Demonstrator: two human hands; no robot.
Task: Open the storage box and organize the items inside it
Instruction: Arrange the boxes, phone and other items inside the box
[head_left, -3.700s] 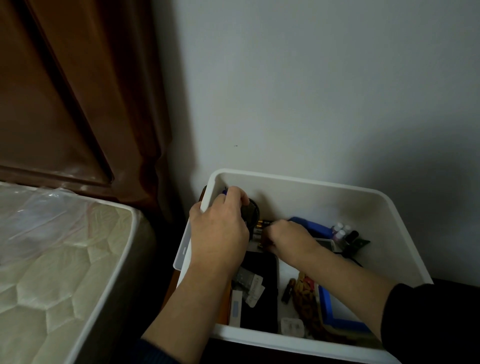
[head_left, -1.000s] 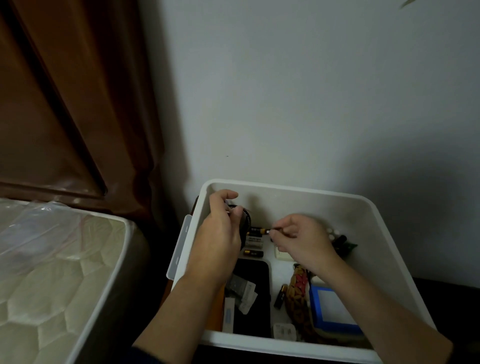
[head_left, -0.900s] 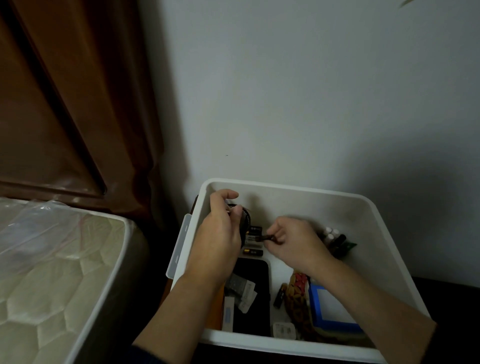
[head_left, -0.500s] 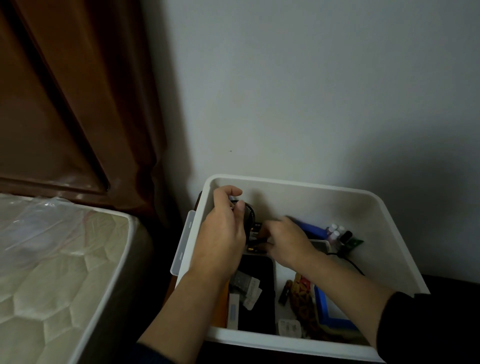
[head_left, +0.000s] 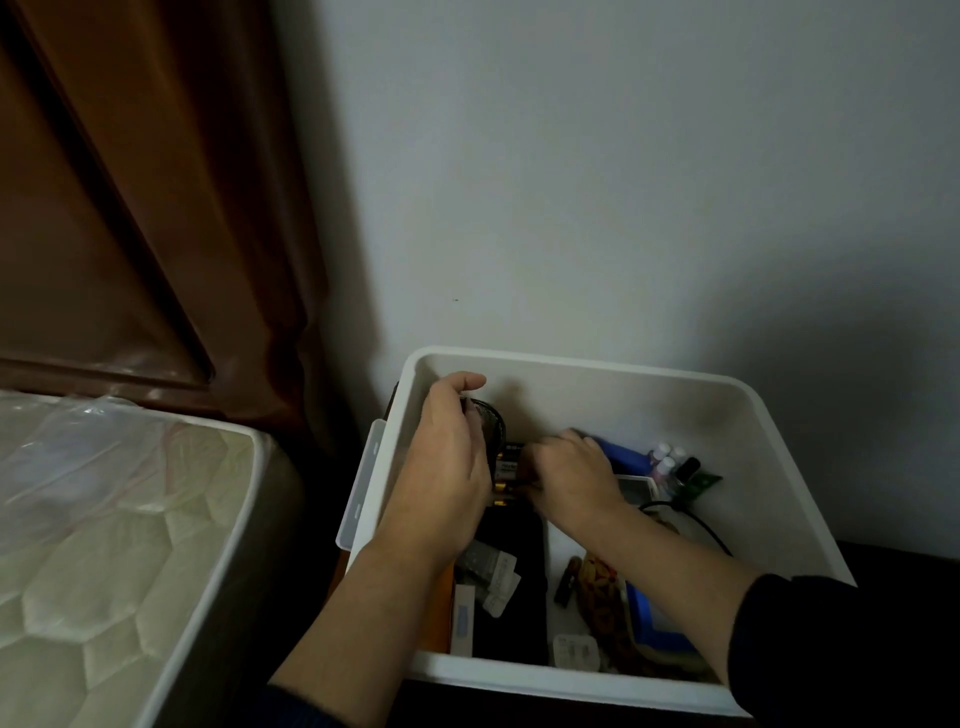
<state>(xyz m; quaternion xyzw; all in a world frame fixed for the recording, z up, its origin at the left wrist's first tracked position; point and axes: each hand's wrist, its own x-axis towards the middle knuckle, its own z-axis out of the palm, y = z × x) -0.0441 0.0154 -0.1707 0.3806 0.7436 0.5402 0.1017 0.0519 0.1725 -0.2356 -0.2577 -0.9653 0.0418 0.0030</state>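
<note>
The white storage box (head_left: 582, 364) stands open against the wall, with no lid in view. My left hand (head_left: 447, 467) reaches into its far left corner and grips a round black object (head_left: 493, 426) upright against the left wall. My right hand (head_left: 569, 475) is just right of it, fingers curled down at a row of batteries (head_left: 506, 475) laid beside the black object; its fingertips are hidden. A flat black case (head_left: 514, 582) lies in front of the batteries.
Inside the box are also a blue item (head_left: 621, 452), small bottles (head_left: 667, 460), a black cable (head_left: 691, 519), a patterned pouch (head_left: 602, 587), a blue-framed tray (head_left: 649, 618) and a white plug (head_left: 574, 652). A mattress (head_left: 119, 545) sits left; a brown curtain (head_left: 156, 208) hangs behind.
A second ago my right hand held one battery up; it has since lowered to the battery row next to the black object. My left hand has stayed on the black object.
</note>
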